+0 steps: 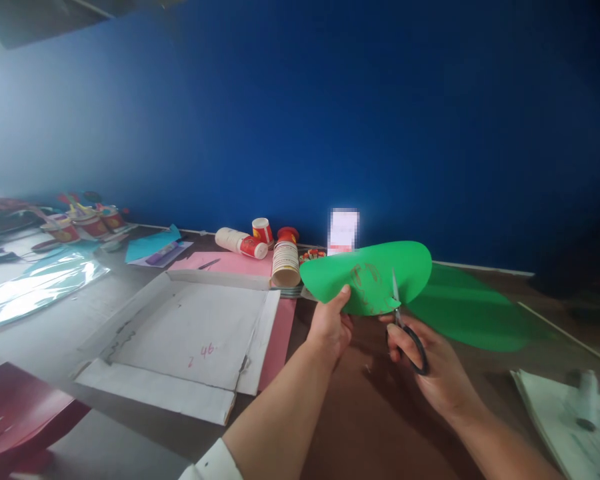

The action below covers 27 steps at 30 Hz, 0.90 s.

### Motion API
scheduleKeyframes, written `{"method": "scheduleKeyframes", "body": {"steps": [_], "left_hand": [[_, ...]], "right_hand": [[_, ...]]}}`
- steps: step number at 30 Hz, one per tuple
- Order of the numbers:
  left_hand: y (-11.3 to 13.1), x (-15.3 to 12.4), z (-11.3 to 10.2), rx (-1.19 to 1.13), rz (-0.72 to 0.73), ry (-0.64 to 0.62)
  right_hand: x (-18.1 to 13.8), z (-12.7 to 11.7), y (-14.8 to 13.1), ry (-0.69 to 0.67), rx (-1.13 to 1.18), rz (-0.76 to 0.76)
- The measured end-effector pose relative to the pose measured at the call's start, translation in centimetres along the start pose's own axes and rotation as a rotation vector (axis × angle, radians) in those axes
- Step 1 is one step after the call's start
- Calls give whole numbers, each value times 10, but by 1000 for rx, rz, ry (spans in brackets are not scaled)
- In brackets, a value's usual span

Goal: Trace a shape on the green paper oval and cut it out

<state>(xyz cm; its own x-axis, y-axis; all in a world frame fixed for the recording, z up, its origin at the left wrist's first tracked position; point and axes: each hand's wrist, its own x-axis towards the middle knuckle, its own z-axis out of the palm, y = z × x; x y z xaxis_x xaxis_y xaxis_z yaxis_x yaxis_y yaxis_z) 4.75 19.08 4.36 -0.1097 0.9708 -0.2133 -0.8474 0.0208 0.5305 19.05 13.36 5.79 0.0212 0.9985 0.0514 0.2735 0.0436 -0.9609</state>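
Note:
My left hand grips the lower left edge of a green paper sheet, thumb on top and fingers folded beneath. Brownish drawn lines show on the sheet, which bends and is held above the table. In my right hand is a pair of scissors with black handles, fingers through the loops. The blades point up at the sheet's near edge, where a small cut or notch shows. Behind and to the right, a second green sheet lies on the table.
At left lies a white box lid with pink marks, over pink paper. Paper cups lie stacked near the blue wall. Red paper is at front left. A notepad with a small bottle sits at right.

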Motion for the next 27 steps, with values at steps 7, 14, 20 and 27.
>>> {"method": "scheduleKeyframes", "body": {"steps": [7,14,20,27], "left_hand": [[-1,-5,3,-21,39,-26],[-6,-8,3,-51,25,-57],[-4,-10,6,-52,31,-62],[-7,-14,8,-64,8,-50]], "right_hand": [[0,4,9,15,136,47],[-1,5,6,53,160,62],[-1,7,8,61,205,63],[-2,10,6,78,214,69]]}}
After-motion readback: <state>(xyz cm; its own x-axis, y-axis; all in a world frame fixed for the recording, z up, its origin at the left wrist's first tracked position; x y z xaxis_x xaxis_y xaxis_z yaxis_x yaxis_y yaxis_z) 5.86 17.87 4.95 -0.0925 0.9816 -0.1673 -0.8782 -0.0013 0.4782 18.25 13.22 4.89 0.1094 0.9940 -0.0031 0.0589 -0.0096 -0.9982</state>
